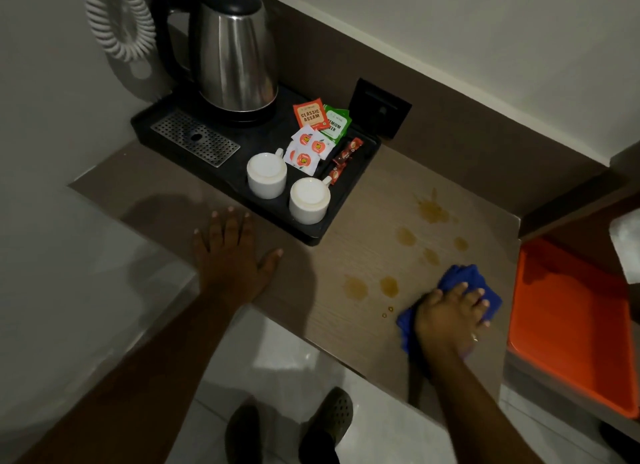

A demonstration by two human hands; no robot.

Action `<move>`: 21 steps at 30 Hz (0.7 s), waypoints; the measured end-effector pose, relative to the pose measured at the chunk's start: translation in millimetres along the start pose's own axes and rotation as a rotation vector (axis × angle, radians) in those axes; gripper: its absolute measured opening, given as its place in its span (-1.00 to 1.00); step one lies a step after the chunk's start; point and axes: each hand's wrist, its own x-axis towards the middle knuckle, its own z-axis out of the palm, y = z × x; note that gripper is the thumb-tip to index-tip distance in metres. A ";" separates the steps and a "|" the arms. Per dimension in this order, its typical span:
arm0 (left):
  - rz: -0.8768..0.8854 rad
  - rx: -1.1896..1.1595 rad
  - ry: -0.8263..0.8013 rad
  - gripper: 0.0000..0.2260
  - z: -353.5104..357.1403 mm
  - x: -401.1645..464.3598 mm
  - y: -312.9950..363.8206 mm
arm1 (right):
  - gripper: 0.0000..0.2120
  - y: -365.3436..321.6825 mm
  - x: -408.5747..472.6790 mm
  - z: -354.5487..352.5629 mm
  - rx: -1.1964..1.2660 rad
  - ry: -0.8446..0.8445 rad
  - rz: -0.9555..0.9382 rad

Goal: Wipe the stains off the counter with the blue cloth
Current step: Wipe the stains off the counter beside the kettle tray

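Pale wood-grain counter (363, 221) running slantwise, front edge toward the tiled floor (294, 377), far edge against a brown backsplash strip (485, 124). Crumpled blue cloth (460, 280) near the counter's front right corner, pressed flat beneath the right hand (446, 318), fingers spread over the fabric and pushing down, not pinching. Amber-brown stains (431, 210) scattered across bare counter just left of and beyond the cloth, largest blot farthest back, two round spots (372, 287) near the front edge. Open surface between cloth and black rectangular plastic tray (346, 200), bounded on the right by the counter's end, with a bright orange flat tray (571, 325) on a lower ledge past it. Left hand (232, 252) laid palm-down on the counter, fingers splayed, fingertips just short of the black tray's near rim, holding nothing. On the black tray: stainless steel kettle (235, 58), two white ceramic cups (266, 174), tea and sugar sachets (311, 138). White coiled cord (121, 20) hanging on the left wall, dark shoes (329, 422) on the floor below.
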 end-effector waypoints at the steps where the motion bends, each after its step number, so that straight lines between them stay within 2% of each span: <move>1: 0.001 0.000 0.004 -0.18 -0.1 -0.2 0.2 | -0.45 -19.7 -7.2 5.4 0.007 -0.016 -0.036; 3: 0.003 -0.002 0.015 -0.18 0.7 0.3 -0.5 | -0.46 -30.7 -28.1 18.7 -0.060 -0.031 -0.396; 5: -0.001 -0.001 0.006 -0.17 1.8 1.2 -1.4 | -0.47 -3.4 -39.5 15.9 -0.128 -0.122 -0.760; 7: -0.001 0.004 0.001 -0.16 2.6 1.9 -1.7 | -0.48 40.2 -25.0 3.8 -0.150 -0.154 -0.905; 8: 0.000 0.005 -0.003 -0.16 2.9 2.2 -2.0 | -0.47 56.7 -14.0 -3.6 -0.153 -0.142 -0.873; 10: -0.002 0.003 0.000 -0.15 3.8 3.0 -2.5 | -0.45 65.9 3.0 -12.2 -0.124 -0.091 -0.651; 13: -0.001 0.002 0.015 -0.16 5.5 2.7 -2.3 | -0.46 5.6 2.3 -2.7 -0.059 0.014 -0.180; 14: -0.003 0.003 0.019 -0.17 5.7 2.6 -2.2 | -0.46 -22.7 -3.5 0.4 -0.020 0.001 -0.060; 15: -0.002 0.005 0.023 -0.17 5.5 2.4 -2.2 | -0.45 -46.2 -11.4 6.1 0.004 -0.026 -0.038; 16: 0.000 0.007 0.025 -0.17 5.2 2.3 -1.9 | -0.45 -61.2 -21.5 13.6 0.004 -0.039 -0.139; 18: -0.002 0.012 0.026 -0.17 4.4 2.7 -2.0 | -0.46 -58.7 -43.9 25.3 -0.073 -0.085 -0.555; 20: -0.006 0.012 0.014 -0.17 3.6 2.5 -2.0 | -0.47 -21.7 -46.0 16.0 -0.132 -0.190 -0.877; 21: -0.007 0.013 0.009 -0.16 2.9 2.6 -2.2 | -0.48 1.7 -36.9 8.8 -0.140 -0.218 -0.951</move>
